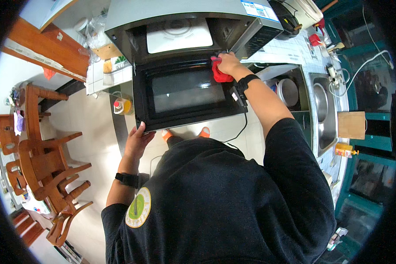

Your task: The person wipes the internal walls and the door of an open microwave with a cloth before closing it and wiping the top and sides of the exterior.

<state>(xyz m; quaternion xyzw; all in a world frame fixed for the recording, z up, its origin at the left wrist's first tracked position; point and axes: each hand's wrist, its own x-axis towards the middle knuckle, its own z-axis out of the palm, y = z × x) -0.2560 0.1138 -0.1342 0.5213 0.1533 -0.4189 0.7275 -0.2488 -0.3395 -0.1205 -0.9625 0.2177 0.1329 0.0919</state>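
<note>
A microwave oven [191, 10] stands before me, its black glass door [188, 89] swung down towards me. My left hand [139, 140] grips the door's near left corner, thumb on the inner face and fingers at the edge. At the far right of the door, by the oven's opening, my right hand [230, 63] holds a bunched red cloth [221, 74] against the frame. A dark grey part of the cloth shows near the fingertips. Inside the cavity lies a pale panel [178, 41] with a round pattern.
On the right are a steel sink [326, 138], a wooden board [351, 125], a yellow pump bottle [345, 150] and white cables [353, 77]. An open cabinet holds a pot [287, 92]. Left of the door stands a red-capped bottle [122, 106]; wooden chairs [49, 161] are farther left.
</note>
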